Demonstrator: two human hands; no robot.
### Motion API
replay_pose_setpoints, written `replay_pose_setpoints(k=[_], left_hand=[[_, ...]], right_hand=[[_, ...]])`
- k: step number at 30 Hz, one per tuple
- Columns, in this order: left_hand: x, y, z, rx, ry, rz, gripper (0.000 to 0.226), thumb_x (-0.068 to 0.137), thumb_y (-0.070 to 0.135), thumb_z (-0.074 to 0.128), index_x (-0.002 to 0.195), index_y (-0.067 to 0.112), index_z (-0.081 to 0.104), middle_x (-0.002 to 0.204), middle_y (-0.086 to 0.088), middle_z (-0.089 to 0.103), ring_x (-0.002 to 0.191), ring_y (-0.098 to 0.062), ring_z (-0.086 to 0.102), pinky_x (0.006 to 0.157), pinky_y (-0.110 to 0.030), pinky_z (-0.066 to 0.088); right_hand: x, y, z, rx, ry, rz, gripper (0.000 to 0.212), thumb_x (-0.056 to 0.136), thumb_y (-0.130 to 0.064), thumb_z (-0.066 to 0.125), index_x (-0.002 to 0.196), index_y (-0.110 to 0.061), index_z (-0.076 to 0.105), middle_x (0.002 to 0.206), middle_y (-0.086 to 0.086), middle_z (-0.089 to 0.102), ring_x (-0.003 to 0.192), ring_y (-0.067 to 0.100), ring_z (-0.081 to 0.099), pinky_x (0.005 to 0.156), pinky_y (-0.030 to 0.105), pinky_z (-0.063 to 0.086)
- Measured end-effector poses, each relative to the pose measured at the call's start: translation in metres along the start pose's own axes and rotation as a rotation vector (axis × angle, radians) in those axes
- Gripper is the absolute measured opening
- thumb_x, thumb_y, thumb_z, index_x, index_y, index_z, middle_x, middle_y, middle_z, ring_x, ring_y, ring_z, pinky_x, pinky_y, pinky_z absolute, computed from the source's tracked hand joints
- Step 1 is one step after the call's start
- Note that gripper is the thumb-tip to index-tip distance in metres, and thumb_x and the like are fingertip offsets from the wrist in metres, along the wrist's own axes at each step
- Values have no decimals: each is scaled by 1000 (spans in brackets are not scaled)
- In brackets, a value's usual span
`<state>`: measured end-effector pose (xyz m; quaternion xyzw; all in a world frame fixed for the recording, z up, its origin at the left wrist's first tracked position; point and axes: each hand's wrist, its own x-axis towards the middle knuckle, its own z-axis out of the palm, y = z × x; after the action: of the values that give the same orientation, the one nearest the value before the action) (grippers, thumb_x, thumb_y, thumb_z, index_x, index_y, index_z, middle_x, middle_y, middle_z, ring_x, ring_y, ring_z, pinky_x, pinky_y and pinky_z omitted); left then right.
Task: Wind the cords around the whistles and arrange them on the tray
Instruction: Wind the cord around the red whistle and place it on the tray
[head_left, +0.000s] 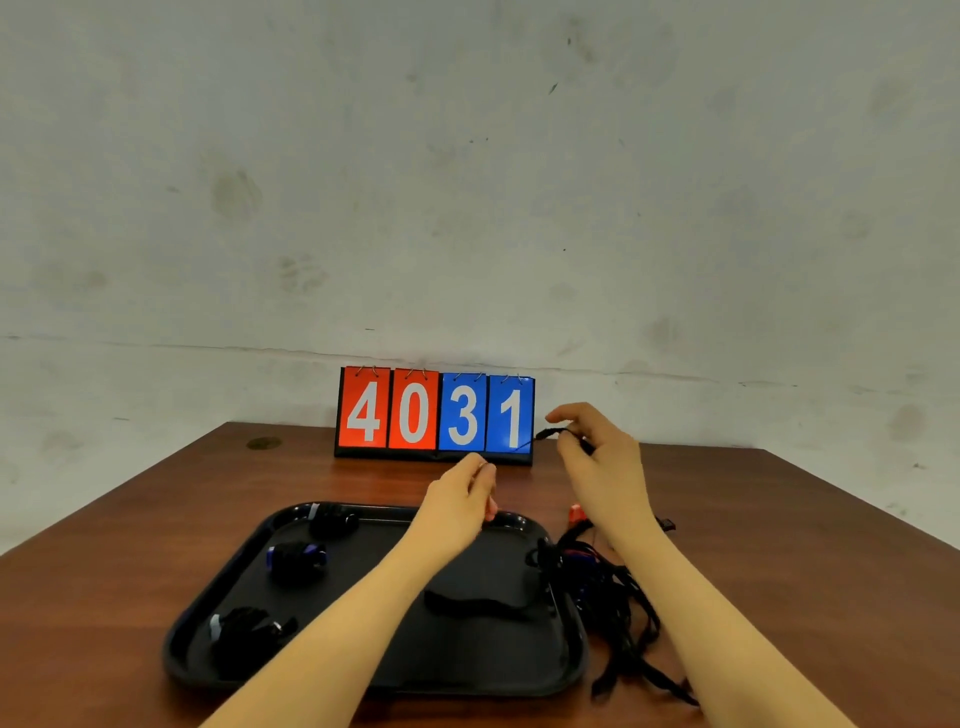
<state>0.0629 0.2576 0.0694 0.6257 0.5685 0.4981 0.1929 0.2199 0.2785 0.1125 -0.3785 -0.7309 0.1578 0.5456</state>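
Note:
A black tray (218, 665) lies on the brown table. Three whistles wrapped in black cord rest along its left side: one at the far rim (332, 521), a blue one (297, 558) in the middle, a pale one (244, 629) nearest me. My right hand (597, 457) is raised over the table's far right, pinching the end of a black cord (551, 432). My left hand (460, 501) hovers over the tray's far edge with fingertips pinched together; what it holds is too small to tell. A loose cord strip (475, 605) lies in the tray.
A tangle of black cords with whistles (613, 597) is heaped on the table just right of the tray, with a red whistle (576, 514) at its far side. A flip scoreboard (436, 413) reading 4031 stands at the table's back edge against the wall.

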Motion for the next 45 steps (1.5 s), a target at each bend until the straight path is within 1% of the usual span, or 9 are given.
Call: replay_pose_setpoints(k=[6,10,17,25,30,34,38,43,45], left_hand=[[1,10,-20,121,118,119,17,99,30,36,92,20,49,84,3,56,72,-4,51,62,-11,41],[4,10,-37,238,40,210,15,99,26,34,101,25,49,102,3,49,94,-7,50,81,-12,39],[2,6,-44,322,-62,291,35,99,26,34,133,25,40,118,8,38,106,2,42,84,-4,33],[20,-5,-43,257,69,298,25,96,26,43,120,22,46,117,12,42,105,2,42,79,-4,34],[30,-19,-46,307,159,331,32,93,33,46,125,28,46,119,11,50,105,-1,46,82,-7,34],[31,-28,-43,333,196,328,37,94,31,45,130,22,45,108,11,40,86,2,45,73,-1,36],[31,-37,-40,198,151,236,37,99,20,33,135,20,40,114,8,40,94,11,42,77,9,30],[32,-46,-44,100,129,178,44,99,13,34,142,23,32,116,4,41,96,3,45,74,8,31],[33,-49,-46,90,141,168,46,98,14,37,143,22,29,119,6,40,103,4,43,75,11,27]], right_hand=[[1,18,12,-220,-209,126,24,87,-16,50,103,-29,63,98,-6,67,90,12,62,78,32,52],[-1,28,20,-158,-298,171,21,87,-11,54,103,-20,66,84,-10,63,78,4,59,71,18,50],[-5,25,38,108,-484,159,53,85,-25,62,133,-33,41,135,-15,46,126,3,39,109,36,32],[2,28,58,455,-693,136,15,93,-15,51,99,-9,64,94,7,70,94,20,65,97,34,46],[11,31,71,691,-476,330,16,96,-10,45,92,-5,59,74,9,61,62,20,60,60,31,54],[26,31,81,511,-246,431,15,96,-17,46,93,-10,59,64,4,52,41,8,35,36,18,29],[37,37,89,358,-136,371,15,93,-24,52,88,-17,64,61,1,47,45,8,30,40,19,29],[38,44,91,346,-111,260,17,91,-21,56,79,-24,68,83,-12,68,77,-4,58,68,11,40],[33,50,95,392,-135,302,21,92,-19,53,81,-22,70,70,-20,65,65,-5,51,59,10,37]])
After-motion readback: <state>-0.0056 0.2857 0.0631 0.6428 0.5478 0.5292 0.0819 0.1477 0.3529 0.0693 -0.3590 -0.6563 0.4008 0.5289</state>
